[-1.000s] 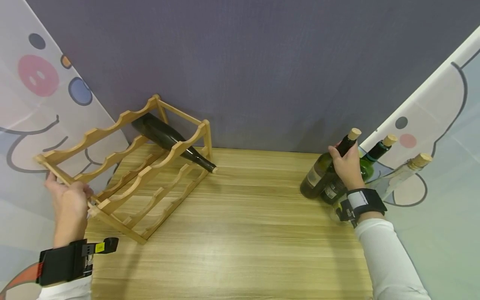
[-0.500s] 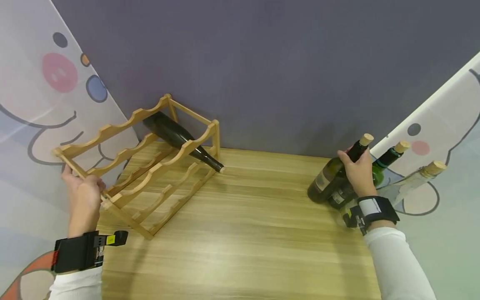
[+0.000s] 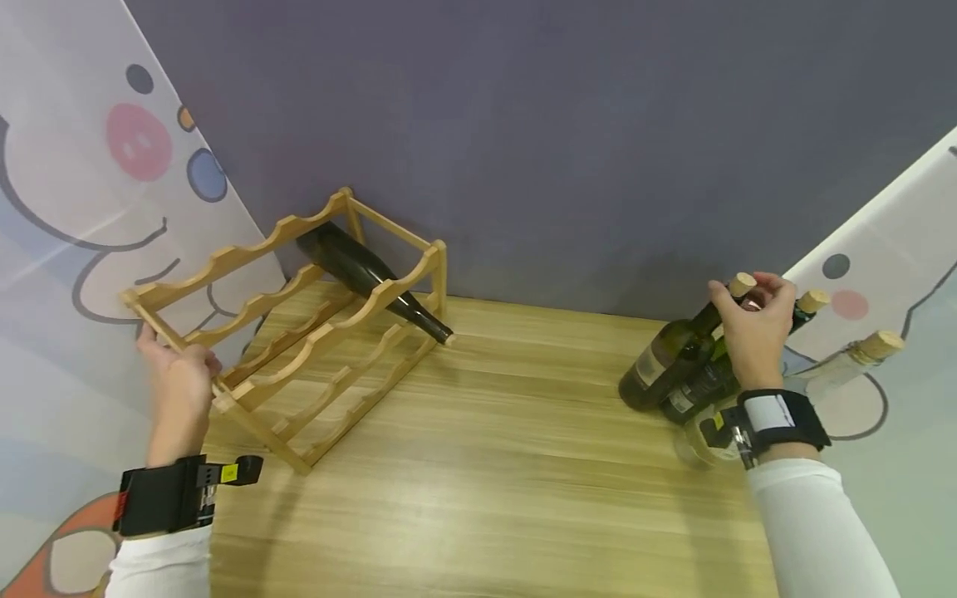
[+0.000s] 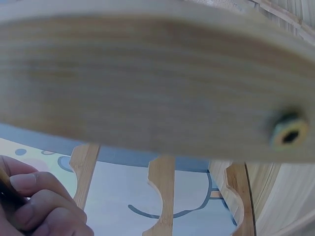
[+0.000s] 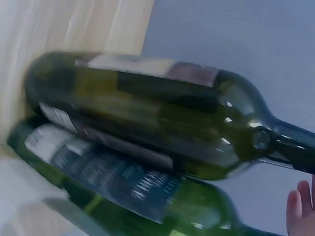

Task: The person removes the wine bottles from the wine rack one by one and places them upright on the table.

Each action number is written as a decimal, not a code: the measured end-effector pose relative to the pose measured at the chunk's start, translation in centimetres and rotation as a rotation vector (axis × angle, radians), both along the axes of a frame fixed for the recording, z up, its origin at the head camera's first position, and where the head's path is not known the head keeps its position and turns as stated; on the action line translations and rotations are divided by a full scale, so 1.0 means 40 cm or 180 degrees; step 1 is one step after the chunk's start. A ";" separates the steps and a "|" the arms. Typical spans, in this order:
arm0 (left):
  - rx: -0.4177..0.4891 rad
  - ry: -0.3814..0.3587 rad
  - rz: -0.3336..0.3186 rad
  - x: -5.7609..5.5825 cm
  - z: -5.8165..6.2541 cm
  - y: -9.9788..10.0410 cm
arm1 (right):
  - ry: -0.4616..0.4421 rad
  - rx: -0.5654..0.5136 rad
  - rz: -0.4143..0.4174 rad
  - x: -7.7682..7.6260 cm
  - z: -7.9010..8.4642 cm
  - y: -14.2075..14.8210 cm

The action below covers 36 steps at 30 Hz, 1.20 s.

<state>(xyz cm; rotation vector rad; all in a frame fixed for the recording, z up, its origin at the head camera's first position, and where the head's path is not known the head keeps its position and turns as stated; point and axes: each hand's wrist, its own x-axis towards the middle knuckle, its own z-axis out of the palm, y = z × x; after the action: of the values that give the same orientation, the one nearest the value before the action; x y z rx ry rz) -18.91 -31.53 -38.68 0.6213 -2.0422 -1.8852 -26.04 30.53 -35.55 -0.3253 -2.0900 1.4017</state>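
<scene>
In the head view, my left hand point(image 3: 179, 374) grips the near-left end of a wooden wine rack point(image 3: 329, 332). One dark bottle point(image 3: 359, 270) lies in the rack's upper tier, its corked neck pointing right. On the right, my right hand point(image 3: 758, 332) is at the corked neck of a dark olive wine bottle point(image 3: 658, 365), thumb to the left and fingers beyond. The right wrist view shows fingertips point(image 5: 296, 211) apart from the neck. Beside it are a green wine bottle point(image 5: 192, 201) with a dark label and a clear corked bottle point(image 3: 830, 374), both partly hidden.
The wood-grain table point(image 3: 478, 465) spans between rack and bottles. A grey wall point(image 3: 523, 149) stands behind. Cartoon-printed panels point(image 3: 867, 282) flank both sides, close to the bottles and the rack.
My right hand has moved up the olive bottle's neck toward the cork, and its fingers have spread. The bottles stay together. My left hand keeps its grip; the head view has shifted slightly.
</scene>
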 end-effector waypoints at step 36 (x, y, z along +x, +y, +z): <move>0.0181 -0.0078 0.0075 -0.002 0.000 0.000 | 0.0639 0.2344 0.0930 -0.104 0.146 -0.381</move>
<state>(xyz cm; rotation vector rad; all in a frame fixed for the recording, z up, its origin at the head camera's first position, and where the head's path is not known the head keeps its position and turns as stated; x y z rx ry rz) -18.98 -31.54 -38.68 0.6826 -1.9933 -1.9377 -30.19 15.30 -29.70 0.4139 -2.3640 0.6748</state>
